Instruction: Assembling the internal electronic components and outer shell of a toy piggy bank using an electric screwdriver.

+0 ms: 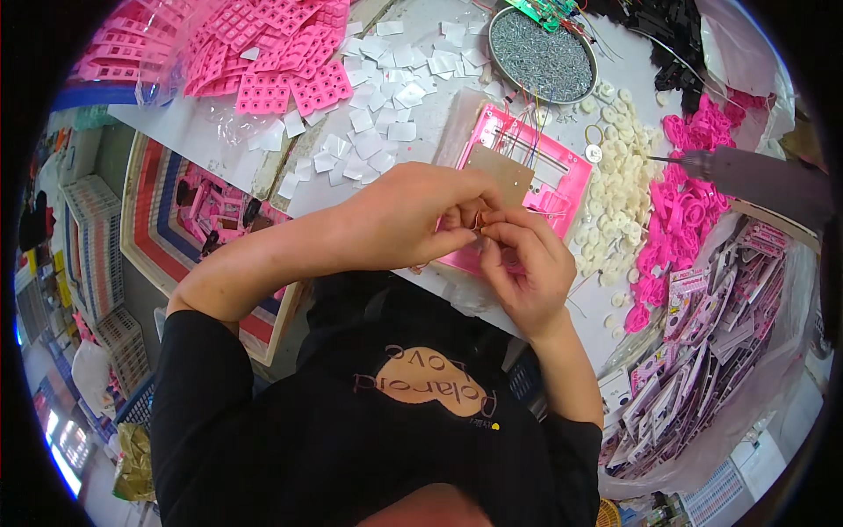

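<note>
My left hand (420,211) and my right hand (534,272) meet over the near edge of a pink plastic housing (569,180). Their fingertips are pinched together around a small copper-coloured piece (479,221), mostly hidden by the fingers, so its kind cannot be made out. Just beyond the fingers, a brown flat board (502,174) lies on the housing. Thin wires run from the housing up to a green circuit board (546,10), which rests on the rim of a round tray (594,72) of small metal screws.
White square pieces (386,97) and pink keypad-like sheets (281,53) lie at far left. Right of the housing are cream discs (619,167), pink loops (659,246) and a dark electric screwdriver (755,176). A bag of printed pieces (711,351) stands near right; a striped box (162,193) sits left.
</note>
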`<move>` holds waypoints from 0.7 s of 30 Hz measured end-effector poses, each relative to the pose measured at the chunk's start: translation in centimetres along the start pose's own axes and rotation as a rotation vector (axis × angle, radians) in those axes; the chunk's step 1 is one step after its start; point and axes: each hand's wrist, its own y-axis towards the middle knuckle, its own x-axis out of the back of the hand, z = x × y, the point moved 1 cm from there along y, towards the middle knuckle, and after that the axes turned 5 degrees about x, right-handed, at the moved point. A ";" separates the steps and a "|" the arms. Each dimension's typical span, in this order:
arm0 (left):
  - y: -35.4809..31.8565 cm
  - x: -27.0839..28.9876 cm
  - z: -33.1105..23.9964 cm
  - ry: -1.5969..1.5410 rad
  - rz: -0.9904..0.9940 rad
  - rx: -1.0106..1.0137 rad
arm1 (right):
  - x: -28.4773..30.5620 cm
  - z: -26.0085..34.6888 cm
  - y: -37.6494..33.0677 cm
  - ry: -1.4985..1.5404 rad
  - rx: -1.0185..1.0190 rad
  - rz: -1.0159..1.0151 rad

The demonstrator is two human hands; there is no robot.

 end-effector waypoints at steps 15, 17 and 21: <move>-0.2 -0.8 1.2 0.267 -0.072 -0.155 | 0.1 -0.2 -0.3 -0.015 0.050 -0.052; -0.1 -1.0 1.0 0.264 -0.103 -0.166 | 0.1 -0.2 -0.4 -0.063 0.087 -0.064; -0.1 -0.9 0.3 -0.116 -0.010 0.147 | 0.2 0.0 -0.7 -0.107 0.108 -0.067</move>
